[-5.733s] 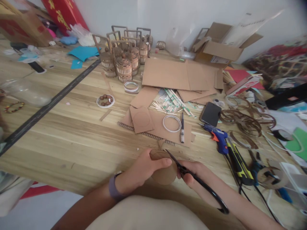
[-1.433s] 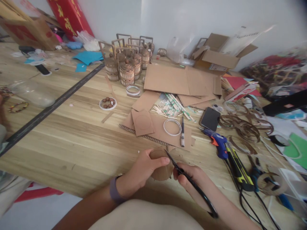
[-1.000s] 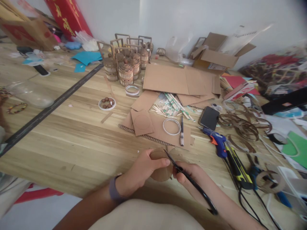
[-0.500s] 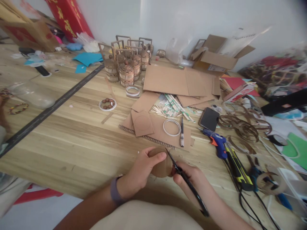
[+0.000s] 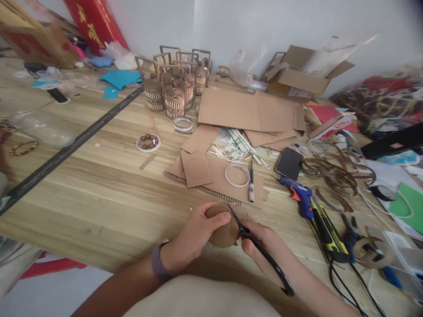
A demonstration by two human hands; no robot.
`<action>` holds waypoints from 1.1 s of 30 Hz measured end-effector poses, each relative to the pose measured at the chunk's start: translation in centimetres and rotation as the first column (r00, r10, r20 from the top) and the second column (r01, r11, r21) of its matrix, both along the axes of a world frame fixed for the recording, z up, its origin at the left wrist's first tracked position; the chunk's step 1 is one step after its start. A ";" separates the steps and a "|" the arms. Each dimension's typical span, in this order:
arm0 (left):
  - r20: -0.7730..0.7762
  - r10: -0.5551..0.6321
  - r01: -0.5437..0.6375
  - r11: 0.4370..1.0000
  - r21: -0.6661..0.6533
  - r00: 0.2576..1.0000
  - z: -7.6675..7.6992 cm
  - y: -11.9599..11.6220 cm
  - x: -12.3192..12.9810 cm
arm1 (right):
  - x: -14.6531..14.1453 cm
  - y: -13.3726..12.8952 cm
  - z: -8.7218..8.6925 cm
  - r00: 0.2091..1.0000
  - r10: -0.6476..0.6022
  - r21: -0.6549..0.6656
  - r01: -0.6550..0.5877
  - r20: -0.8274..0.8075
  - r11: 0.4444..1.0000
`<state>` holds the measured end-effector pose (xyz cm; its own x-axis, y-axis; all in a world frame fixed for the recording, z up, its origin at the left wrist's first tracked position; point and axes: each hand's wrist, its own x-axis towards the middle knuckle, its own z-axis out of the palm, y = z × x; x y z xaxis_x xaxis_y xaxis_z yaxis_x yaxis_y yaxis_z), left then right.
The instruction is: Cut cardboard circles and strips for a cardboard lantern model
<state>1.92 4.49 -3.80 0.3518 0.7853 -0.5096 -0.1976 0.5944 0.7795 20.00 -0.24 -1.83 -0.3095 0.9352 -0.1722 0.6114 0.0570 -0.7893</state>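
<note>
A round piece of brown cardboard [image 5: 224, 233] is pinched in my left hand [image 5: 194, 231], thumb on top. Part of a drawn curve shows on it. My right hand [image 5: 264, 242] grips black-handled scissors [image 5: 264, 254], whose blades lie along the cardboard's right edge. Just beyond my hands rests a cardboard sheet [image 5: 228, 178] with a corrugated edge. On it are a cardboard square [image 5: 197, 169] with a drawn circle, a white ring [image 5: 237, 175] and a pen [image 5: 251, 181].
On the right lie a blue glue gun [image 5: 301, 198], a yellow-black cutter [image 5: 330, 233], a phone [image 5: 289, 164] and brown strip coils [image 5: 337, 176]. Small handled bamboo baskets [image 5: 174, 100] stand at the back. A black strip [image 5: 82, 140] crosses the table's left side. A clear bottle [image 5: 42, 128] lies there.
The cardboard piece has turned slightly in my left hand, and a small pointed offcut now shows at its lower right. The scissor handles have shifted slightly to the right.
</note>
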 end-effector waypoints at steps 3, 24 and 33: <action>0.006 -0.003 0.003 1.000 -0.005 1.000 0.0 0.0 0.0 | 0.1 -0.3 -0.6 0.999 -0.026 -0.005 0.026 -0.027 1.000; 0.099 -0.122 0.123 0.992 -0.013 0.988 0.2 0.2 -0.1 | 1.3 0.3 0.7 0.996 0.086 -0.051 -0.085 0.022 0.995; 0.050 -0.152 0.151 0.988 0.018 0.987 0.3 0.1 -0.3 | 1.6 0.6 0.8 0.989 0.144 -0.061 -0.145 -0.021 0.988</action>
<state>1.60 4.61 -3.55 0.4921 0.7282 -0.4770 -0.1457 0.6091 0.7796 21.58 0.32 -1.01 -0.4434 0.8683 -0.2224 0.5872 0.0940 -0.8039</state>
